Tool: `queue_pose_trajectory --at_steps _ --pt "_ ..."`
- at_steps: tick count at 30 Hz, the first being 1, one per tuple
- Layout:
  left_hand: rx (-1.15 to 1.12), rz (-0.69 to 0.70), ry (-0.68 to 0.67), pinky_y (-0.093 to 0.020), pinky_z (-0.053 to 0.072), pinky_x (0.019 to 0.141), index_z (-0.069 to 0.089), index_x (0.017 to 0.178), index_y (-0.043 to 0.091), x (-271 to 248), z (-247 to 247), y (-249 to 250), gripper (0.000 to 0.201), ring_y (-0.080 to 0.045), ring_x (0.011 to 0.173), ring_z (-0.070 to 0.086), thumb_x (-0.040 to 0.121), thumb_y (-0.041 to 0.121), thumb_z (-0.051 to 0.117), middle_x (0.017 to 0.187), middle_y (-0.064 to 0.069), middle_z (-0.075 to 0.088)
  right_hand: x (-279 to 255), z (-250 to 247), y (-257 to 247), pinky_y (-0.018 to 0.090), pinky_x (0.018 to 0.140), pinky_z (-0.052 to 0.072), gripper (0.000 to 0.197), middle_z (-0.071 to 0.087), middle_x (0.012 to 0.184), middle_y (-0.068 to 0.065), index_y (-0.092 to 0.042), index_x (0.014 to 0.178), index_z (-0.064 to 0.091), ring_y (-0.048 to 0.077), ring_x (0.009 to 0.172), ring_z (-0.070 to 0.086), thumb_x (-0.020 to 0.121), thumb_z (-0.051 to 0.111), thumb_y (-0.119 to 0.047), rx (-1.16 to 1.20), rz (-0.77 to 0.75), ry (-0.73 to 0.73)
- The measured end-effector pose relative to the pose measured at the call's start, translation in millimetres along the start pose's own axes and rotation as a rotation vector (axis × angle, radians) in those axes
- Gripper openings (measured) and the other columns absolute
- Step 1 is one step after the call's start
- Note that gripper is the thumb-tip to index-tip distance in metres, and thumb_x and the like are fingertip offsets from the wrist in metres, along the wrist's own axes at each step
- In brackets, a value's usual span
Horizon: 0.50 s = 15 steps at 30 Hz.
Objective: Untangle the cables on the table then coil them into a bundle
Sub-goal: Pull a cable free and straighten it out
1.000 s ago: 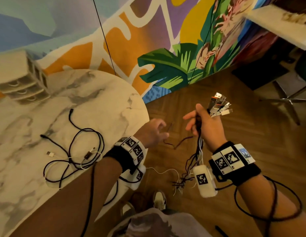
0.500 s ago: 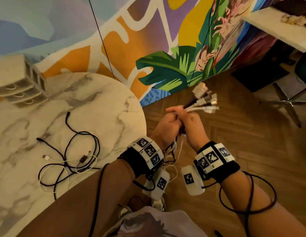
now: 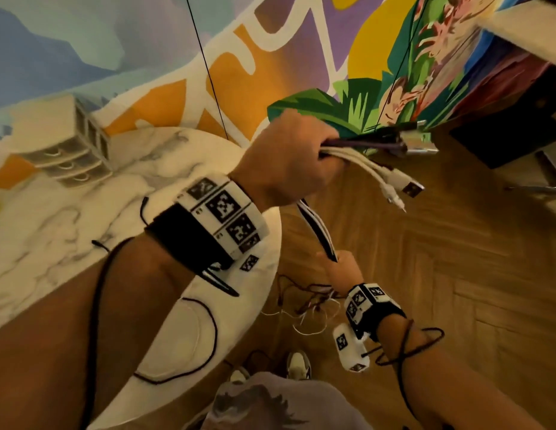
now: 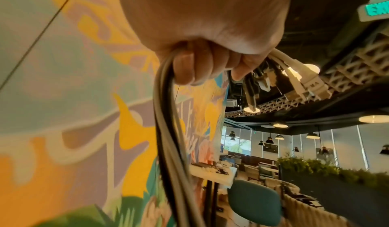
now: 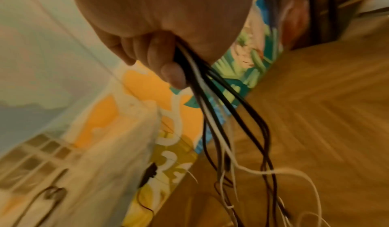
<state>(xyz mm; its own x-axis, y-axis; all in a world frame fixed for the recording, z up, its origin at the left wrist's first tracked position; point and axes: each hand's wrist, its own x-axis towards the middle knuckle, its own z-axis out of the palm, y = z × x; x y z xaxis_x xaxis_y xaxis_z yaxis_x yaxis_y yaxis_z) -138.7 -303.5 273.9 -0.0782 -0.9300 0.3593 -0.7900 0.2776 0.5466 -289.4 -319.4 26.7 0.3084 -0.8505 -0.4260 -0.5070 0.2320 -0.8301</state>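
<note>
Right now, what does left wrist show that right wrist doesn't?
Left wrist only: the left hand gripping the cables just below their plugs, which fan out past the fingers; ceiling lamps, a teal chair.

Right wrist only: the right hand gripping the same cables lower down, loose black and white tails hanging over the wood floor; a table edge with another cable on it.

Both: a hand closed round the cables, and the mural behind.
</note>
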Motion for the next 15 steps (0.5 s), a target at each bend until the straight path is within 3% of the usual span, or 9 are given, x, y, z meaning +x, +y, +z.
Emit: queue_pose_trajectory --at_steps 3,5,8,11,12,14,15 --pt "0.179 0.14 0.108 -0.018 0.025 0.048 0.034 0.061 0.028 0.6 -23.3 2.1 0.031 0.0 0.041 0.017 0.086 0.03 0.051 0.049 0.02 0.017 5.7 -3.6 32.1 0.026 0.048 0.028 0.044 0.039 0.047 -0.003 -0.017 0.051 0.04 0.014 0.044 0.034 0.091 0.057 -0.026 -0.079 0.189 0.013" --pt "0.258 0.211 0.116 -0.019 0.019 0.046 0.041 0.064 0.027 0.6 -28.9 2.2 0.023 0.002 0.041 0.012 0.086 0.032 0.048 0.051 0.021 0.013 9.3 -5.4 51.6 0.029 0.052 0.036 0.035 0.049 0.055 0.003 -0.013 0.06 0.051 0.019 0.051 0.045 0.092 0.056 -0.026 -0.153 0.299 0.004" --pt "0.365 0.247 0.061 -0.016 0.011 0.048 0.06 0.064 0.017 -0.7 -26.1 4.1 0.031 0.0 0.041 0.014 0.086 0.036 0.052 0.049 0.014 0.021 18.2 -6.0 65.3 0.025 0.052 0.042 0.024 0.06 0.072 0.01 -0.004 0.089 0.061 0.025 0.062 0.057 0.093 0.053 -0.027 -0.24 0.394 -0.007" --pt "0.439 0.275 0.058 -0.018 0.022 0.051 0.066 0.072 0.009 -1.8 -33.9 2.2 0.037 -0.012 0.043 0.027 0.089 0.039 0.052 0.051 0.005 0.038 22.6 -16.0 76.4 0.014 0.038 0.037 0.026 0.058 0.067 0.009 0.0 0.089 0.059 0.021 0.053 0.054 0.095 0.051 -0.024 -0.246 0.453 -0.008" --pt "0.48 0.268 0.052 -0.022 0.026 0.052 0.067 0.075 0.007 -0.6 -40.5 1.6 0.042 -0.015 0.044 0.032 0.09 0.041 0.048 0.052 0.002 0.041 22.8 -20.5 83.2 0.015 0.044 0.041 0.027 0.058 0.07 0.01 0.001 0.092 0.06 0.024 0.057 0.055 0.095 0.052 -0.025 -0.279 0.484 -0.01" --pt "0.553 0.222 0.069 -0.026 0.027 0.053 0.067 0.078 0.005 3.6 -52.2 1.2 0.051 -0.019 0.045 0.034 0.091 0.046 0.04 0.053 -0.001 0.041 21.2 -30.2 92.9 0.027 0.063 0.043 0.032 0.058 0.082 0.014 0.004 0.102 0.062 0.028 0.073 0.054 0.094 0.053 -0.026 -0.348 0.531 0.007" --pt "0.575 0.202 0.075 -0.028 0.025 0.053 0.066 0.077 0.005 5.0 -54.9 1.6 0.053 -0.019 0.044 0.032 0.091 0.047 0.037 0.054 -0.001 0.039 21.1 -33.2 94.9 0.03 0.065 0.041 0.035 0.058 0.085 0.015 0.005 0.104 0.062 0.029 0.077 0.054 0.094 0.055 -0.028 -0.354 0.543 0.027"
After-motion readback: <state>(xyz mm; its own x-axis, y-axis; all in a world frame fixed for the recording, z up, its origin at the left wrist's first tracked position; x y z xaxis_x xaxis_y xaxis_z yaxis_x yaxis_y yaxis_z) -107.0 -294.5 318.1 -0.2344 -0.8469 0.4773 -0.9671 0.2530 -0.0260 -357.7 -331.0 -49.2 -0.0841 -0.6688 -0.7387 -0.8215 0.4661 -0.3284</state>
